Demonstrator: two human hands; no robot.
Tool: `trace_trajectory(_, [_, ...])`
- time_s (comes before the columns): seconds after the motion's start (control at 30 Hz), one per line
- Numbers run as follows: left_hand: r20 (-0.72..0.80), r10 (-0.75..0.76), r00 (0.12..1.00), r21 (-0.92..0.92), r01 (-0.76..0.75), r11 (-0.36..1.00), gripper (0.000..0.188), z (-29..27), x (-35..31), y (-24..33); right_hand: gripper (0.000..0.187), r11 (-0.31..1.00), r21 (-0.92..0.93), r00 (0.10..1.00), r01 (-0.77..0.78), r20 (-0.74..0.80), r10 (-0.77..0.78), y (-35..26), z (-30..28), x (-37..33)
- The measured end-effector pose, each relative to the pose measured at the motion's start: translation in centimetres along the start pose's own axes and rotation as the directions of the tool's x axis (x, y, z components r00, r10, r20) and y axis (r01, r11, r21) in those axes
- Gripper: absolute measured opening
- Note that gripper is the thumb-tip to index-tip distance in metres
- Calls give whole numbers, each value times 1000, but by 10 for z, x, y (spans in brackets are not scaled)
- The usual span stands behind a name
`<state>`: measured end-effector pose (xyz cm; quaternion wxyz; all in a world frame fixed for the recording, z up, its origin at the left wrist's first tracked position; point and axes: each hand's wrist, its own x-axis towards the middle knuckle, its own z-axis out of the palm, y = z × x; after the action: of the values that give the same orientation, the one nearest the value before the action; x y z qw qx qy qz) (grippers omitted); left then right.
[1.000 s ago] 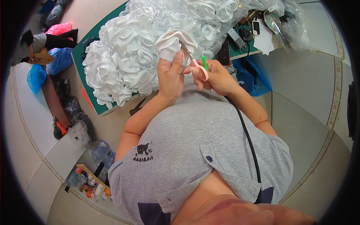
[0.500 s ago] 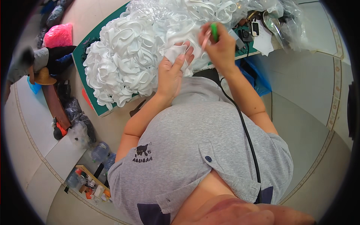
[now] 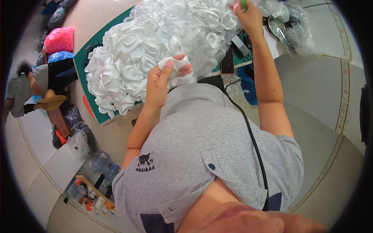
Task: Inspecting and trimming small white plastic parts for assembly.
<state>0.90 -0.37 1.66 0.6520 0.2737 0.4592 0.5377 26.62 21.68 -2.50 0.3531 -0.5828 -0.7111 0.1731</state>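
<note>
My left hand (image 3: 157,85) is raised at the near edge of a big heap of white curled fabric rosettes (image 3: 124,66). Thumb and fingers pinch a white fabric piece (image 3: 165,62), which partly covers the fingers. Far to the right, beyond the table's middle, my right hand (image 3: 251,19) is closed around a small green object (image 3: 243,4). Its kind is not clear, because the fingers and motion blur hide most of it. The heap covers most of the green tabletop (image 3: 80,58), and some of it lies under clear plastic.
A grey box-shaped device (image 3: 241,47) and clear plastic bags (image 3: 299,35) lie at the table's right. A black cable (image 3: 254,136) runs down my front. At the left, another person (image 3: 17,87) is beside a straw hat (image 3: 52,101); a pink bag (image 3: 59,40) lies beyond.
My right hand has moved away from my left, far and to the right, with the green object. My left hand has shifted slightly left, keeping the white piece. The other person and hat have moved.
</note>
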Motion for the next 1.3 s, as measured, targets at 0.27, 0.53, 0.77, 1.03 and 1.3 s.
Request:
trace_trajectory(0.27, [294,36,955,156,-85,984,39,5,-19,33,37,648,624,450,-437,775,-443,-82,52,-133])
trace_trajectory(0.53, [350,-212,912,286,112,952,42,-19,-16,51,25,570,559,598,-602,789,-142,-98,42,-135])
trace_trajectory(0.77, [-69,-56,996,478,83,875,46,-54,6,2,23,558,706,836,-436,548,-40,-117,16,-129])
trace_trajectory(1.03, [-115,-49,992,-56,42,998,32,-35,20,-17,30,747,638,772,-188,566,-289,-126,17,-147])
trace_trajectory(1.3, [-105,34,994,-95,-44,995,17,-26,19,-14,31,642,671,886,-370,462,28,-107,14,-127])
